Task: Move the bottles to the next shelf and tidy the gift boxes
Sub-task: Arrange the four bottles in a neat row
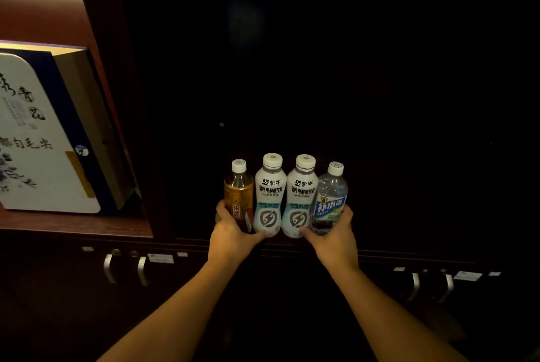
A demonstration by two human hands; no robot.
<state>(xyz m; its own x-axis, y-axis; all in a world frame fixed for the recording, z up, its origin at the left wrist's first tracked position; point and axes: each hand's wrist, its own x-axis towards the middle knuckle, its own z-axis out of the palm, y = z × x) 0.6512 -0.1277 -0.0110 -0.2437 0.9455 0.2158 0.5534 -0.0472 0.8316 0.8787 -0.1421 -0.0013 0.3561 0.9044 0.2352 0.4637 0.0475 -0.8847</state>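
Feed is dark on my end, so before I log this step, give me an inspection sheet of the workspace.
Surface: dark shelf, unlit; the bottles' bases sit at its front edge, contact unclear.
Job's things: amber tea bottle, two white drink bottles and clear water bottle, upright in a tight row; gift box leaning in the lit left compartment.
Clutter: nothing seen.
Grippers: left hand grips the row's tea end, right hand the water end.
Cables: nothing seen.
Surroundings: cabinet doors with metal handles and labels below.
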